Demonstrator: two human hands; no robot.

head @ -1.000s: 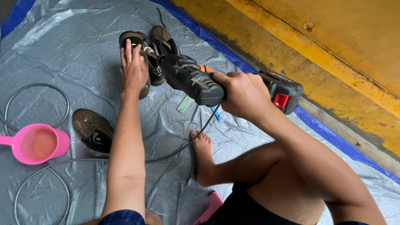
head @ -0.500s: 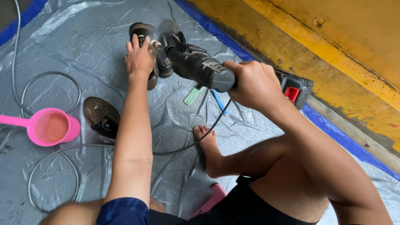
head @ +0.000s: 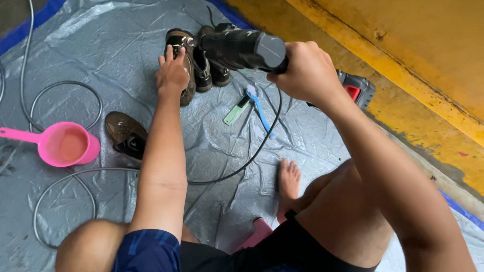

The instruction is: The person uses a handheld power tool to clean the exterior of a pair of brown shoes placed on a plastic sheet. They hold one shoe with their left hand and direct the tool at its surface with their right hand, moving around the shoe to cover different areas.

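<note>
Your right hand (head: 307,71) is clenching the grip of a black cordless power tool (head: 244,49), its cylindrical body pointing at the brown leather boot (head: 185,59) that your left hand (head: 172,73) is pressing flat, fingers spread, on the crinkled grey plastic tarp (head: 87,26). A second dark boot (head: 216,68) is standing just beside it; a third, muddy one (head: 127,134) is lying apart near a round pink plastic scoop (head: 64,144). One blue-handled brush (head: 257,105) is resting beside the boots. Thin grey hose (head: 75,87) is looping across the tarp.
</note>
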